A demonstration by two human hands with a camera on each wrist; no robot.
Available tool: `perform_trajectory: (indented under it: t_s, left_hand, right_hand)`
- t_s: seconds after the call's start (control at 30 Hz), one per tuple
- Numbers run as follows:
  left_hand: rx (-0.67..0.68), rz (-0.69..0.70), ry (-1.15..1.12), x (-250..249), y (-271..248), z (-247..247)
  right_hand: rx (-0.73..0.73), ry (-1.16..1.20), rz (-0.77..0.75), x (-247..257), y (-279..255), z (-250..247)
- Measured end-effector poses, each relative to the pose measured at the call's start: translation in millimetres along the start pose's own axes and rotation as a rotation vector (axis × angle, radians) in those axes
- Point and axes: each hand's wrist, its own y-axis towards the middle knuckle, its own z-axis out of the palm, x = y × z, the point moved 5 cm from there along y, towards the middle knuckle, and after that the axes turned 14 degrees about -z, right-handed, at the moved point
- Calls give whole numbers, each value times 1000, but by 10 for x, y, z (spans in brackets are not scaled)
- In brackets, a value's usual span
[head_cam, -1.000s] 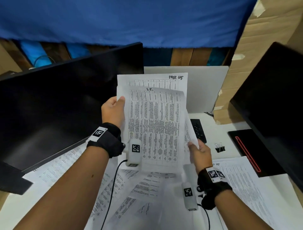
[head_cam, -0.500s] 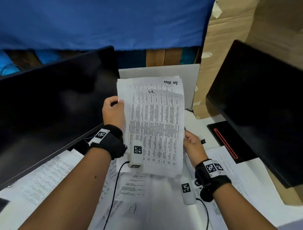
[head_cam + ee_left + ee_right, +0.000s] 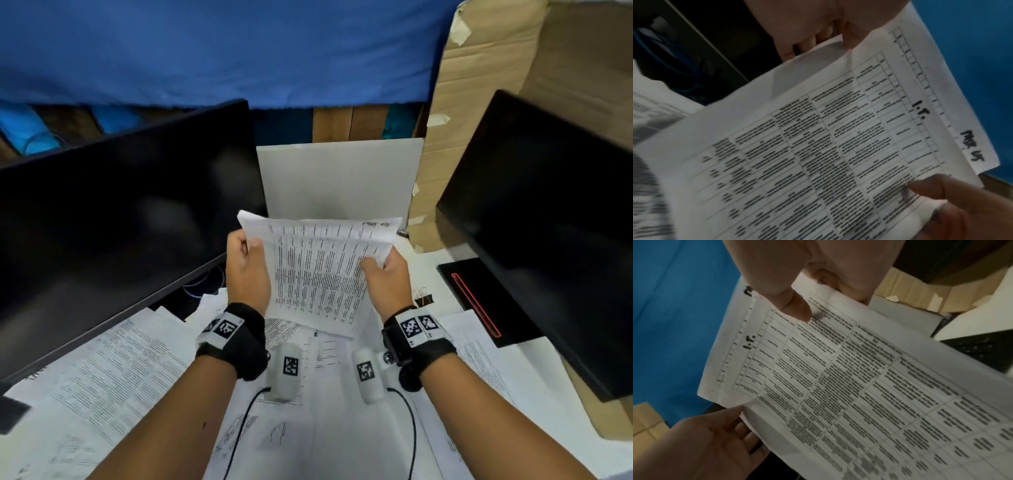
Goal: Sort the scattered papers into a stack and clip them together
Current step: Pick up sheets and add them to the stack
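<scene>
Two hands [image 3: 248, 270] [image 3: 388, 279] grip two sheets [image 3: 318, 274]; one binder clip [image 3: 423, 297].

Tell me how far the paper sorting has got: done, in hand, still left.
Done: a few sheets are gathered into one held stack. In hand: the left hand and right hand grip its opposite edges in the air, with the sheets not yet flush. Left: loose papers lie scattered on the desk, and the binder clip sits unused by the right wrist.
</scene>
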Motion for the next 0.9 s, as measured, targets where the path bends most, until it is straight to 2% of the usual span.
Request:
perform_trajectory:
  t_s: [0.2, 0.37, 0.43, 0.57, 0.73, 0.9]
  left_hand:
    - [-47, -83, 68, 344, -94, -171]
    - [-89, -31, 120, 247, -140, -123]
    - [-70, -33, 131, 237, -132, -77]
    - [-26, -127, 165, 407, -144, -18]
    - [-10, -169, 140, 422, -117, 18]
    - [7, -222, 116, 499, -97, 30]
  right_hand:
    - [13, 28, -43, -86, -182, 153]
    - [-82, 65, -95, -15, -192, 189]
    - [-93, 68, -71, -65, -148, 205]
    - [-34, -34, 18, -288, -188, 272]
    - [-141, -18, 0, -303, -87, 202]
    - [-140, 17, 89, -349, -111, 214]
